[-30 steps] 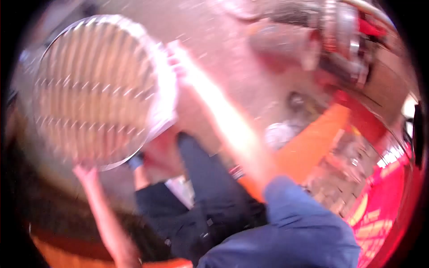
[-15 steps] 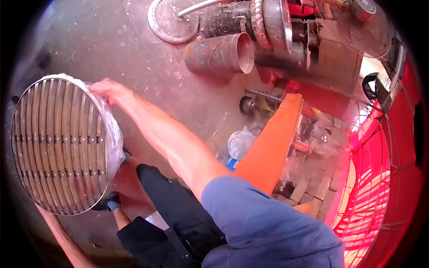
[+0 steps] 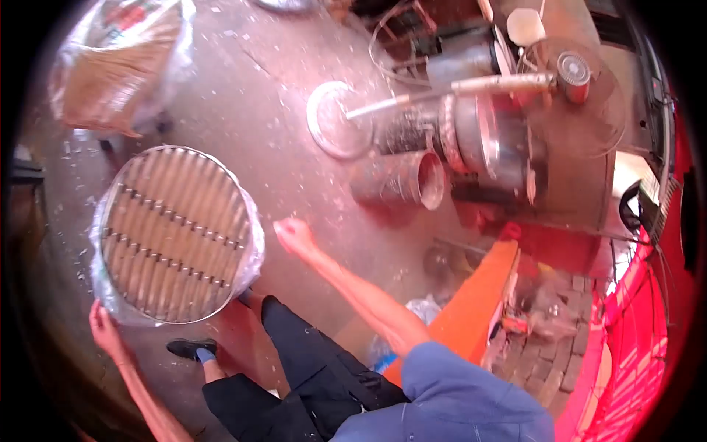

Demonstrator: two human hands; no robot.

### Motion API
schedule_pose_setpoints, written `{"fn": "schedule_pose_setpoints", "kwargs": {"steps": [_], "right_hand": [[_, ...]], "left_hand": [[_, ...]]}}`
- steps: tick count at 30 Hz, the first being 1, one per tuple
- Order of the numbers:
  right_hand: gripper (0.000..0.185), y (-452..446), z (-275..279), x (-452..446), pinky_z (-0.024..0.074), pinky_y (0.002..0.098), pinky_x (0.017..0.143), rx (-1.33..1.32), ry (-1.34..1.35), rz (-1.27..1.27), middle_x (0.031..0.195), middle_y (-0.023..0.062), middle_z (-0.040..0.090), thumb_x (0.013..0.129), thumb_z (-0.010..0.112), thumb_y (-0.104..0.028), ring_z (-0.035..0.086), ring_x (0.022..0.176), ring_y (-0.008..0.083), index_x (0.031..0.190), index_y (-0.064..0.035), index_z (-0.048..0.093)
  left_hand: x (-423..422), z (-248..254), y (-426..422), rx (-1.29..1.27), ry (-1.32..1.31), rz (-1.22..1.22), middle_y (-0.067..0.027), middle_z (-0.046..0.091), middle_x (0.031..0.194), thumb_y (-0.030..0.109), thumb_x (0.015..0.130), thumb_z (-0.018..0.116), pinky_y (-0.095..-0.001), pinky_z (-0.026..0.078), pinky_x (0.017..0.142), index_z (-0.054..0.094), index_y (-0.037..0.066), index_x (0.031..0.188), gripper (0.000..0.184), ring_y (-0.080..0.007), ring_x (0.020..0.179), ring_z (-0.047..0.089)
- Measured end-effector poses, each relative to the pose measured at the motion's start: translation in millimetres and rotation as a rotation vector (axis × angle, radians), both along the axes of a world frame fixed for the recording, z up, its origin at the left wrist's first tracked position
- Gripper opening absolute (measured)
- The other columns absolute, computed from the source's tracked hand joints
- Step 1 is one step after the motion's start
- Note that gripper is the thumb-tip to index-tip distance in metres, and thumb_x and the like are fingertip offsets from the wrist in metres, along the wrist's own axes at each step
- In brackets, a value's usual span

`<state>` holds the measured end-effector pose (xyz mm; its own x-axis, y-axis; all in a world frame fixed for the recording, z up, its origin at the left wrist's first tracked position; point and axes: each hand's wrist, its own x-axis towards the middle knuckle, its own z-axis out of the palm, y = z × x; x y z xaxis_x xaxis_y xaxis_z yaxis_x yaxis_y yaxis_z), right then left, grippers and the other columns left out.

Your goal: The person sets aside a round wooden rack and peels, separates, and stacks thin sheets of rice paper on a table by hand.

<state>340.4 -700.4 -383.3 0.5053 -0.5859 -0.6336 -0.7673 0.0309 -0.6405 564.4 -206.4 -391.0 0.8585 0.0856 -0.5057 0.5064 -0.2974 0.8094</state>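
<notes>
Dusty floor (image 3: 258,110) fills the middle, and the right hand (image 3: 296,237) has come off the slatted round rack (image 3: 177,236), over at left with plastic film (image 3: 255,243) around its rim! That side now goes unheld. Right fingers curl, how tightly I can't tell; the left hand (image 3: 107,335) sits loose by the near-left edge, contact unclear. Bare floor runs rightward to the tipped bucket (image 3: 387,179) and orange plank (image 3: 471,295).

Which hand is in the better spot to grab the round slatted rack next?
Probably the left hand: it is right beside the clear plastic around the rack's edge. The right hand is off to the other side, with a visible gap before the plastic.
</notes>
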Motion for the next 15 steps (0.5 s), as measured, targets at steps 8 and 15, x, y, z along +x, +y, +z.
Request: {"fn": "schedule_pose_setpoints", "kwargs": {"steps": [8,15], "right_hand": [[0.021,158,152,-31,0.0517,0.0335,0.074,-0.016,0.067,0.624,0.083,0.0108,0.07,0.083,0.066,-0.022,0.066,0.079,0.0172,0.092,-0.0043,0.07],[0.018,340,258,94,0.0505,0.0296,0.071,0.209,-0.248,1.158,0.081,0.0079,0.067,0.088,0.063,-0.016,0.063,0.076,0.0145,0.093,0.0009,0.067]], "left_hand": [[-147,194,-32,-0.183,0.01,0.067,-0.005,0.063,0.093,0.005,0.09,0.057,-0.0249,0.052,0.069,0.06,0.003,0.119,0.029,-0.0114,0.078,0.061],[-248,328,68,0.104,-0.22,0.135,-0.0099,0.066,0.087,0.003,0.082,0.064,-0.0274,0.051,0.069,0.065,0.001,0.108,0.025,-0.016,0.077,0.064]]}}
